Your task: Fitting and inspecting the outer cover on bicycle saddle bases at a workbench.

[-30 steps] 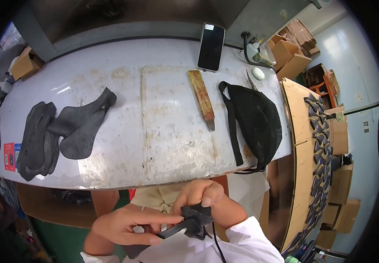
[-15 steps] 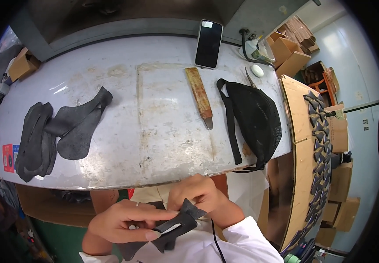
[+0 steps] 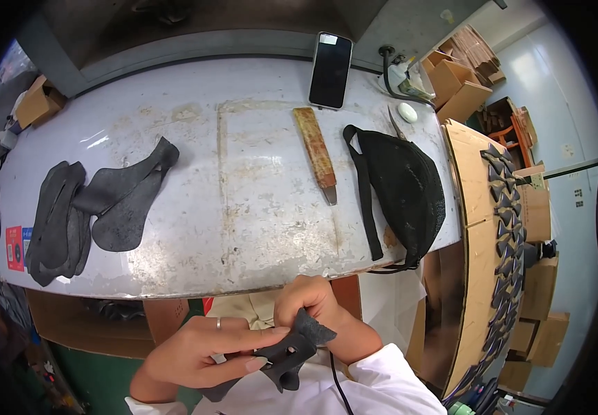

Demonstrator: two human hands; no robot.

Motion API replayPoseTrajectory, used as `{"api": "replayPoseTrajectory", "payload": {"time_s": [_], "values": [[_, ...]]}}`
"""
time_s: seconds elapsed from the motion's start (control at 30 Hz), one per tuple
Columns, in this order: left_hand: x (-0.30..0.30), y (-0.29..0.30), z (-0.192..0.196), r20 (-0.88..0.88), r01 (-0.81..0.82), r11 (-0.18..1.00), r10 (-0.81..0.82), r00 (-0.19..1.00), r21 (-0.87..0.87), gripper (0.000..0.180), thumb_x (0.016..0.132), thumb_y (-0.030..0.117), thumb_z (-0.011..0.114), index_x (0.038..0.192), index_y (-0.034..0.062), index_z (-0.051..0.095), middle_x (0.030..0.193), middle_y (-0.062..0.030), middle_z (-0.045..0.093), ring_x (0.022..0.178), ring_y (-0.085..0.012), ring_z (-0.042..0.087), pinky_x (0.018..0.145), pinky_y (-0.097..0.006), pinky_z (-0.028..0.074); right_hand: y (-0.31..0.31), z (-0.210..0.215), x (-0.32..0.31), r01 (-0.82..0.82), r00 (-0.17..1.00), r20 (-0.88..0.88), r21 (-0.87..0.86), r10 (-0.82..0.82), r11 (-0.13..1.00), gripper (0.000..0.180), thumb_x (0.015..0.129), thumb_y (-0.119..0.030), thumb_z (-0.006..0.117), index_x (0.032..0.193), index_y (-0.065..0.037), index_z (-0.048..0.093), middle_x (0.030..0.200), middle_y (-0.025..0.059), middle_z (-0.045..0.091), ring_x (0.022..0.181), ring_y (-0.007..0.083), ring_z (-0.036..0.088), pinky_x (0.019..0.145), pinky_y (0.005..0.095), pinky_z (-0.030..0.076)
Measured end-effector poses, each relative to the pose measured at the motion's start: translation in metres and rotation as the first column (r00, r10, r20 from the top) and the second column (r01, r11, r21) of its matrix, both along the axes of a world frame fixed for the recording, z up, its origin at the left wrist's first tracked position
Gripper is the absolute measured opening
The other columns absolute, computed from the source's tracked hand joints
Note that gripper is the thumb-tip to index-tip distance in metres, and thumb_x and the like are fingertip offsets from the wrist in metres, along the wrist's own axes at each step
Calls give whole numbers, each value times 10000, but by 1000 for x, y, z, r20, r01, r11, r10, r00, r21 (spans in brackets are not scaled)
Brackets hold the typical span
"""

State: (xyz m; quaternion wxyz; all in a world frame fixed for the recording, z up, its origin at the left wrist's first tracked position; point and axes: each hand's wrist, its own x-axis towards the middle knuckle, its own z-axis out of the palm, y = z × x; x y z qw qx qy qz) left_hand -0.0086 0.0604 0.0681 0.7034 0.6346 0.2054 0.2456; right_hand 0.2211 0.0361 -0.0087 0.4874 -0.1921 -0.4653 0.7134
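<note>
Above my lap, just off the near edge of the table, I hold a black shoe-upper piece (image 3: 292, 360) that looks like leather and is folded, with small openings in it. My left hand (image 3: 209, 353), a ring on one finger, pinches it from the left between thumb and fingers. My right hand (image 3: 311, 302) is curled closed at its far end, its fingertips partly hidden behind the material. More dark upper pieces (image 3: 123, 200) lie at the left of the table, beside a stack of similar ones (image 3: 57, 225).
On the table (image 3: 174, 263) lie a blade with a taped yellow-brown handle (image 3: 314, 146), a phone (image 3: 330, 70), a black waist bag (image 3: 403, 197) and a white oval object (image 3: 407, 112). Cardboard (image 3: 479, 270) at the right bears rows of dark pieces. A cardboard box (image 3: 91, 335) sits below the table.
The upper piece has turned and folded more closely in my hands, its slit narrowing to small openings. My left fingers have shifted slightly right along it.
</note>
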Motion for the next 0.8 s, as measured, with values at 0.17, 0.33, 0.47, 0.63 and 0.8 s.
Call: {"api": "replayPoseTrajectory", "payload": {"time_s": [0.17,0.33,0.47,0.63,0.8], "values": [[4,-5,0,-93,-42,925,83,992,377,480,813,5,727,1283,33,634,662,-48,420,520,-136,440,480,-280,360,-4,-1,-1,-25,1000,-19,-68,24,997,263,797,-141,797,693,26,623,640,143,648,520,235,602,504,302,469],[9,-11,-6,5,-140,920,148,989,367,475,810,9,724,1275,16,630,664,-49,394,512,-155,436,468,-299,374,-6,14,-7,40,998,37,-7,-40,999,241,805,-128,782,735,43,627,688,163,664,560,259,630,517,313,482],[11,-11,-1,-97,-208,892,268,959,402,469,766,-12,745,1224,-32,646,651,-73,529,522,-164,491,472,-288,365,-8,9,-11,332,891,187,355,-414,874,246,839,-154,739,842,69,635,686,169,669,549,276,641,484,331,480],[3,-8,0,-112,-103,995,101,989,-7,500,794,-12,703,1273,-80,580,737,-127,621,583,-206,569,554,-294,431,-15,22,2,71,929,-303,-414,-211,907,181,835,-96,735,765,39,636,662,175,668,509,271,639,468,320,491],[2,-15,-16,-3,-207,948,214,977,243,488,846,-17,672,1317,-71,550,759,-113,617,604,-164,558,558,-270,445,-10,27,0,-39,999,2,-414,44,910,291,686,32,847,886,22,636,801,111,693,690,159,652,589,277,513]]}}
